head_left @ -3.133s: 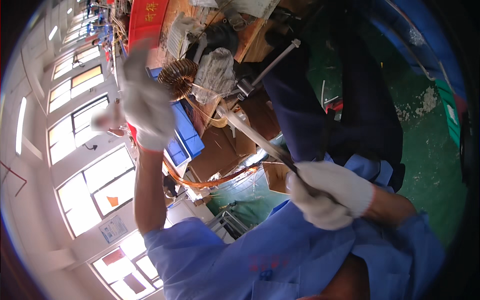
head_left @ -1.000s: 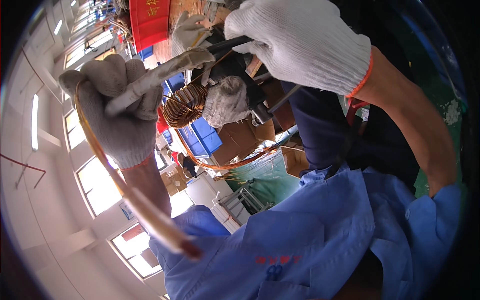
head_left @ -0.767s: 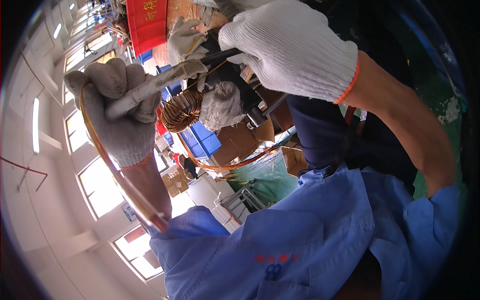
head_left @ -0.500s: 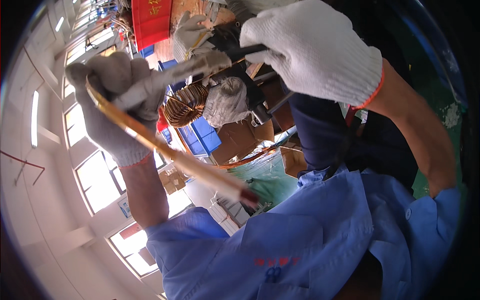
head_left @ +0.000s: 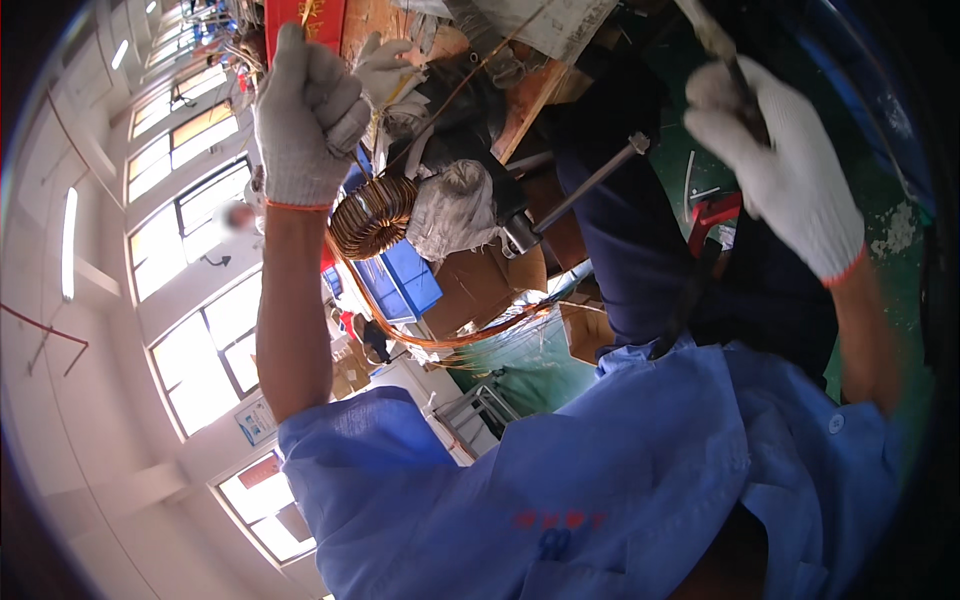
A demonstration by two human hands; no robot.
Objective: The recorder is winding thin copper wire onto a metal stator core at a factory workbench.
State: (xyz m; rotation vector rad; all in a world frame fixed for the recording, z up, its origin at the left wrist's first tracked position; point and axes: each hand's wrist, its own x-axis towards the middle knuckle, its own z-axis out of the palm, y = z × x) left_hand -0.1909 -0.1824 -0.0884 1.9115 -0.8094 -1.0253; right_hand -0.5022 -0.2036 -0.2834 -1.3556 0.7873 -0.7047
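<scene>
My left hand (head_left: 312, 125), in a white knit glove, is raised at the upper left, its fingers closed; what they hold is hidden. Below and right of it is a ring-shaped coil (head_left: 372, 218) wound with copper wire. Against the coil sits a lump wrapped in pale cloth (head_left: 452, 208), beside a metal fitting (head_left: 521, 232) with a steel rod (head_left: 595, 185). At the upper right my right hand (head_left: 785, 165), also gloved, is closed round a dark-handled tool (head_left: 748, 95). Its pale, wrapped-looking part (head_left: 708, 28) runs to the top edge.
Orange-brown wires (head_left: 455, 343) loop below the coil, near a blue bin (head_left: 408, 285) and a cardboard box (head_left: 480, 285). A white glove (head_left: 382, 72) is on the cluttered wooden bench. A red-handled item (head_left: 715, 212) is below my right hand. A blurred person (head_left: 240, 215) is far off.
My right hand has moved right with the tool, away from my left hand. My left hand has let go of the tool's wrapped part and moved up; the curved copper-coloured strip no longer shows there.
</scene>
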